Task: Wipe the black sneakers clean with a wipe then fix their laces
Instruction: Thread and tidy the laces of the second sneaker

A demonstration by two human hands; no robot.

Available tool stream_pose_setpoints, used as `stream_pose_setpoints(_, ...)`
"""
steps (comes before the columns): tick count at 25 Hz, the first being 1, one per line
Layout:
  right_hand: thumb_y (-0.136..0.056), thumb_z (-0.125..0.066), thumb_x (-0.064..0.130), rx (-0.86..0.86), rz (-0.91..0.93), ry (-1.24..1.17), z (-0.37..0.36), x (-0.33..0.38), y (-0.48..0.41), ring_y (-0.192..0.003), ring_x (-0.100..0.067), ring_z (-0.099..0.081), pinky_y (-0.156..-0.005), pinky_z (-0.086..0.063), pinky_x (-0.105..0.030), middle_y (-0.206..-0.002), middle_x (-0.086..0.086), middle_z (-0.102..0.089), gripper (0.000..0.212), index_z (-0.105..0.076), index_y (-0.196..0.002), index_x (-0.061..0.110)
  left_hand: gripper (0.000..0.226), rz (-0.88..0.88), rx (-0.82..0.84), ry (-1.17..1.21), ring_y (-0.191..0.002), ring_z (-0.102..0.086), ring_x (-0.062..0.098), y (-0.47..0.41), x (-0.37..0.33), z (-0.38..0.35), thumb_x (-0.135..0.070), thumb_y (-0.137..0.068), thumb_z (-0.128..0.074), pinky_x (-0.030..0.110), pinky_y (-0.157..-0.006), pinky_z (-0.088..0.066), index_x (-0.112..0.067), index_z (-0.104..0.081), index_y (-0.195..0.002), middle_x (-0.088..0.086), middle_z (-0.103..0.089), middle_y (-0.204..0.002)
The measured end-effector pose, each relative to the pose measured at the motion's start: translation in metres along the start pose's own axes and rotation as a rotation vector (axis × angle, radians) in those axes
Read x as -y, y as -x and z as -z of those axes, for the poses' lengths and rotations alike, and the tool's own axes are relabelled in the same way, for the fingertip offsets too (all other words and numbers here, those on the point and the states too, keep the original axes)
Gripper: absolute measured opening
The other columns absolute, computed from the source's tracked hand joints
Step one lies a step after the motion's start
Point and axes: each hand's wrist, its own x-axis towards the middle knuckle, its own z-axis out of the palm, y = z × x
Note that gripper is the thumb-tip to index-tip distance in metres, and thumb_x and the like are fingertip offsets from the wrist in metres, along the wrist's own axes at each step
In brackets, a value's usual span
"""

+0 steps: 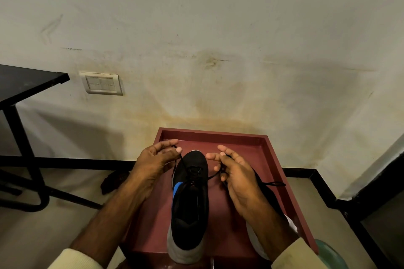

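he's on the laces now: the sneaker (189, 199) sits mid-tray (271, 159), the left hand (153, 159) pinching a lace end at eleven o'clock, the right hand (236, 172) closed on the other at two. the second shoe (271, 199), at three o'clock, looks undone; wiping seems finished, no wipe in sight.

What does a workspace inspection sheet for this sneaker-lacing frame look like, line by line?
Surface: dark red rimmed wooden tray holding the shoes.
Job's things: black mesh sneaker with blue side stripe and grey sole stands upright, toe towards the wall; second sneaker mostly hidden under the right forearm; no wipe seen.
Clutter: small white scrap at the tray's right edge, unidentifiable.
Grippers: left hand and right hand each pinch a black lace end, pulled outward.
Cables: nothing seen.
Surroundings: stained cream wall, white switch plate, black metal-legged table, dark object on the floor.
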Motion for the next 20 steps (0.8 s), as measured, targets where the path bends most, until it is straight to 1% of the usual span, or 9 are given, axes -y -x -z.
stream_pose_setpoints(4,-0.112,-0.046,0.013,0.055,0.021,0.062,-0.003,0.001,0.002,-0.077,-0.010,-0.059,-0.063,-0.036,-0.025,-0.107,-0.002,-0.083,0.026,-0.058,-0.131,0.025,0.036,-0.017,0.015,0.002,-0.110,-0.072,0.016,-0.004,0.000,0.004,-0.015,-0.082,-0.082,0.030,-0.094,-0.053,-0.021,-0.075,-0.117,0.006,-0.078,-0.113)
stream_pose_setpoints(8,-0.114,-0.041,0.022,0.149,0.055,0.162,-0.004,0.004,0.004,-0.091,-0.008,-0.066,-0.075,-0.042,-0.023,-0.109,0.002,-0.083,0.029,-0.065,-0.131,0.024,0.029,-0.081,0.059,-0.095,-0.104,-0.074,0.008,0.003,-0.002,0.002,-0.011,-0.086,-0.077,0.023,-0.098,-0.051,-0.016,-0.076,-0.115,0.002,-0.081,-0.106)
stream_pose_setpoints(12,-0.113,-0.042,0.037,0.155,0.151,0.383,-0.005,-0.001,0.007,-0.096,0.001,-0.066,-0.090,-0.047,-0.021,-0.104,0.011,-0.079,0.032,-0.068,-0.131,0.041,0.019,-0.173,0.049,-0.254,-0.105,-0.070,-0.001,0.007,-0.002,0.001,-0.017,-0.088,-0.077,0.017,-0.088,-0.050,-0.025,-0.082,-0.105,-0.010,-0.079,-0.107)
stream_pose_setpoints(15,-0.110,-0.048,0.043,0.142,0.305,0.609,-0.003,-0.006,0.005,-0.122,0.009,-0.060,-0.101,-0.046,-0.013,-0.127,0.024,-0.071,0.032,-0.067,-0.135,0.046,0.015,-0.255,0.047,-0.437,-0.102,-0.070,-0.001,0.006,-0.002,0.001,-0.021,-0.086,-0.079,0.019,-0.088,-0.051,-0.028,-0.083,-0.099,-0.013,-0.079,-0.104)
stream_pose_setpoints(16,-0.109,-0.049,0.043,0.132,0.345,0.675,-0.002,-0.008,0.004,-0.119,0.009,-0.062,-0.098,-0.048,-0.011,-0.125,0.021,-0.073,0.032,-0.068,-0.135,0.043,0.015,-0.268,0.073,-0.476,-0.101,-0.072,0.002,0.006,-0.002,0.001,-0.021,-0.086,-0.079,0.020,-0.090,-0.053,-0.026,-0.083,-0.100,-0.011,-0.080,-0.102)
stream_pose_setpoints(17,-0.109,-0.051,0.043,0.123,0.363,0.717,-0.002,-0.010,0.003,-0.109,0.008,-0.067,-0.091,-0.053,-0.014,-0.115,0.016,-0.077,0.031,-0.071,-0.132,0.039,0.015,-0.271,0.116,-0.496,-0.099,-0.074,0.005,0.008,-0.003,0.000,-0.019,-0.087,-0.079,0.020,-0.089,-0.055,-0.024,-0.082,-0.100,-0.008,-0.081,-0.100)
stream_pose_setpoints(18,-0.109,-0.052,0.043,0.124,0.359,0.734,-0.001,-0.013,0.003,-0.091,0.004,-0.069,-0.082,-0.059,-0.025,-0.098,0.009,-0.079,0.030,-0.076,-0.124,0.035,0.015,-0.269,0.170,-0.491,-0.097,-0.075,0.007,0.009,-0.003,-0.002,-0.016,-0.087,-0.078,0.018,-0.086,-0.057,-0.019,-0.082,-0.102,-0.004,-0.081,-0.099)
stream_pose_setpoints(19,-0.108,-0.052,0.044,0.132,0.345,0.742,-0.002,-0.015,0.002,-0.074,-0.002,-0.067,-0.074,-0.059,-0.039,-0.081,-0.001,-0.074,0.030,-0.079,-0.110,0.030,0.017,-0.262,0.224,-0.462,-0.096,-0.076,0.010,0.011,-0.003,-0.005,-0.012,-0.088,-0.077,0.017,-0.083,-0.058,-0.014,-0.081,-0.104,0.000,-0.081,-0.099)
stream_pose_setpoints(20,-0.108,-0.053,0.044,0.144,0.338,0.751,-0.004,-0.015,0.003,-0.063,-0.008,-0.062,-0.070,-0.057,-0.046,-0.072,-0.009,-0.068,0.034,-0.077,-0.095,0.025,0.019,-0.256,0.264,-0.429,-0.096,-0.077,0.012,0.012,-0.002,-0.007,-0.009,-0.088,-0.076,0.016,-0.081,-0.059,-0.011,-0.080,-0.107,0.003,-0.081,-0.099)
